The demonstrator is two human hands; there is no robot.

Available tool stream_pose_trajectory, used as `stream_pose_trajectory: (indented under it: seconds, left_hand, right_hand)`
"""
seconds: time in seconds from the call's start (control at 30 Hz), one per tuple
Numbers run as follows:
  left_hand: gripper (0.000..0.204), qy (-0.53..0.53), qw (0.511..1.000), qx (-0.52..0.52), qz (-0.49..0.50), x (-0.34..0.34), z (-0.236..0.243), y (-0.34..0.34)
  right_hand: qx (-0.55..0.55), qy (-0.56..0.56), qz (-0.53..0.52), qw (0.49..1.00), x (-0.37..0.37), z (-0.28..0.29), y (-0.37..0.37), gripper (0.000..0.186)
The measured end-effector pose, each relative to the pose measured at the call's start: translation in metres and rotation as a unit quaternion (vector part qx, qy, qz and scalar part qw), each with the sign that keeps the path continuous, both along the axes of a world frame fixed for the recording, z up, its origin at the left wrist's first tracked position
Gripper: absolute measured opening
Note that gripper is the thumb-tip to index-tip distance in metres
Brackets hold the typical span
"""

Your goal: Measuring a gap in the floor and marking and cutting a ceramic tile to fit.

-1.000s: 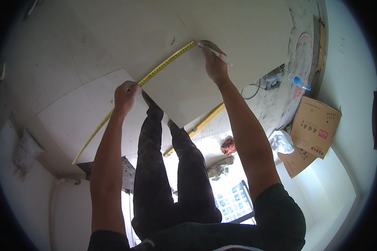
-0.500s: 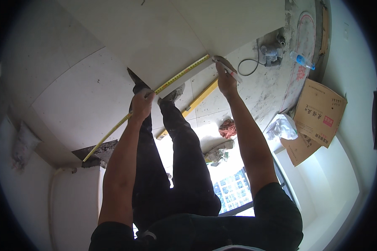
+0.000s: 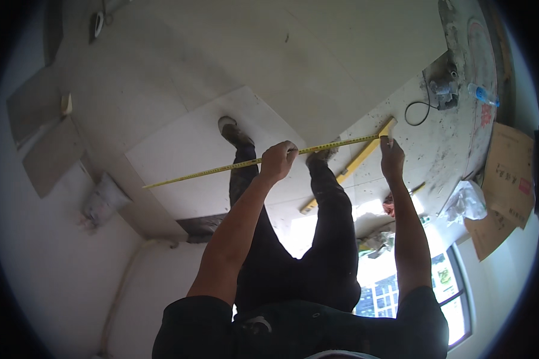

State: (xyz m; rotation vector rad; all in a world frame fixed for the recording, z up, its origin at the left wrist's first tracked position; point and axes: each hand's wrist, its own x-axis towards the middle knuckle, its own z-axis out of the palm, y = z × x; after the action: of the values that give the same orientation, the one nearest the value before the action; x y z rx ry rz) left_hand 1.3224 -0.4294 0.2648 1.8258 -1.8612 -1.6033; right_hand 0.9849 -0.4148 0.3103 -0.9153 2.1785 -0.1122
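Observation:
My left hand (image 3: pixel 276 163) grips an extended yellow tape measure (image 3: pixel 200 172), which runs across my legs and the pale floor boards (image 3: pixel 178 137). My right hand (image 3: pixel 392 157) is closed at the tape's right end, with something small and pale in it, too small to make out clearly. Just left of that hand a long yellow level or straightedge (image 3: pixel 356 164) lies diagonally on the floor. My shoes (image 3: pixel 236 133) are below the tape and beside it.
At the right are flattened cardboard (image 3: pixel 508 170), a white plastic bag (image 3: pixel 464 203), a water bottle (image 3: pixel 484 94) and a floor recess with a cable loop (image 3: pixel 418 110). A red rag (image 3: pixel 390 205) lies near my right forearm. Dark tile pieces (image 3: pixel 51 155) and a sack (image 3: pixel 105 197) are at left.
Both hands have moved right and lower, carrying the tape off the board seam to a flatter line across my legs. The view has shifted, showing more floor at left.

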Motion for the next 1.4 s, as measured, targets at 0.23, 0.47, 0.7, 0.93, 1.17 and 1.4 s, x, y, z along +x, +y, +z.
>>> stream_pose_trajectory:
  seconds: [0.23,0.47,0.7,0.93,1.17,1.4]
  left_hand:
    - [0.02,-0.012,0.995,-0.041,-0.095,0.124,0.02,-0.102]
    - [0.024,-0.087,0.965,-0.078,-0.233,0.22,0.044,-0.283]
    - [0.024,-0.084,0.908,-0.125,-0.391,0.185,0.034,-0.484]
    - [0.032,-0.144,0.87,-0.132,-0.452,0.157,0.016,-0.725]
    - [0.031,-0.147,0.843,-0.164,-0.491,0.091,-0.032,-0.82]
    - [0.038,-0.161,0.813,-0.166,-0.534,0.038,-0.047,-0.827]
  right_hand:
    - [-0.053,-0.225,-0.383,0.894,0.136,-0.022,-0.053,0.024]
    - [-0.092,-0.379,-0.612,0.688,0.267,-0.051,-0.141,0.018]
    - [-0.175,-0.403,-0.694,0.57,0.296,-0.085,-0.27,0.016]
    - [-0.223,-0.311,-0.774,0.505,0.24,-0.114,-0.422,0.025]
    - [-0.196,-0.174,-0.832,0.489,0.175,-0.116,-0.456,0.041]
    - [-0.238,-0.127,-0.791,0.549,0.166,-0.14,-0.429,0.038]
